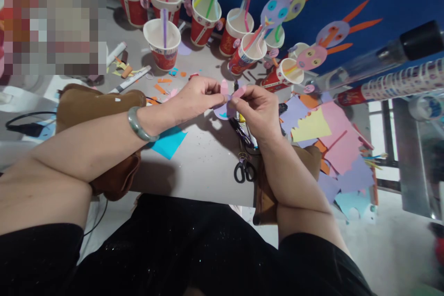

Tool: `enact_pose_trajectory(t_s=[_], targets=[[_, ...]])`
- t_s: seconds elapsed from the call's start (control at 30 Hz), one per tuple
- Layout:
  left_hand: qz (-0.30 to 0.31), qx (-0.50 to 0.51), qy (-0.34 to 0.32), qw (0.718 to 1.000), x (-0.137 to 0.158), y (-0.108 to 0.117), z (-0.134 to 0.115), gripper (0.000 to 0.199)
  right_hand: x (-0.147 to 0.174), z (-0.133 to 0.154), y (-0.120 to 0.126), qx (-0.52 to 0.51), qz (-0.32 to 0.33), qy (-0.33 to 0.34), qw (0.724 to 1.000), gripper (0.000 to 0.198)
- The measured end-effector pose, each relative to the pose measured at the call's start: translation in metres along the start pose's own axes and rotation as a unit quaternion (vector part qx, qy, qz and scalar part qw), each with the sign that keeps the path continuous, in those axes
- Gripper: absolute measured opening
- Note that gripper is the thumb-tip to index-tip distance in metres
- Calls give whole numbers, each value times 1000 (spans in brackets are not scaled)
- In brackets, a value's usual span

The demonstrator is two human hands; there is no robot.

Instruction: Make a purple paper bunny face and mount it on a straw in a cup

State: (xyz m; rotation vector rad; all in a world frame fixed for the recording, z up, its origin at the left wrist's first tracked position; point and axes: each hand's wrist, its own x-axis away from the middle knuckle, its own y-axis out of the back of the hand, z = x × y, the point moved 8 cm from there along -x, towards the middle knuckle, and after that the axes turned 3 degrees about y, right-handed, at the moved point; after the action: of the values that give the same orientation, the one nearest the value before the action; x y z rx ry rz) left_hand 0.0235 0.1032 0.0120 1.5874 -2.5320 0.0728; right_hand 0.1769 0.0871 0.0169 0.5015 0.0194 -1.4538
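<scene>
Lettering: nothing we can read. From the view's centre, we list paper cup [164, 59], eleven o'clock, marker [132, 79], ten, and cup stack [398, 81], half past two: prints illegible.

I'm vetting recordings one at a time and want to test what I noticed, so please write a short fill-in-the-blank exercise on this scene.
1. The left hand and right hand hold a purple paper cutout with two ____ ear-like strips.
2. The bangle is on the ____ wrist.
3. The scissors on the table have ____ handles.
4. The faceless cup nearest the left hand holds a ____ straw.

Missing words: pink; left; black; purple.
</scene>
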Motion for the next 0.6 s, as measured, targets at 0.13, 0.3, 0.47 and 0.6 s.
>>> enact_pose_trajectory(t_s=[0.13,0.3,0.47,0.6], targets=[[1,-11,13,1000,0,0,2,27,1,1,-2,6,5,-13,1000,29],[-6,-36,15,999,2,1,0,24,0,4,1,29,-6,-13,999,26],[8,-56,28,998,1,-1,4,22,0,10,7,40,-38,-3,998,26],[22,-55,30,998,1,-3,5,20,1,13,6,32,-36,5,999,33]])
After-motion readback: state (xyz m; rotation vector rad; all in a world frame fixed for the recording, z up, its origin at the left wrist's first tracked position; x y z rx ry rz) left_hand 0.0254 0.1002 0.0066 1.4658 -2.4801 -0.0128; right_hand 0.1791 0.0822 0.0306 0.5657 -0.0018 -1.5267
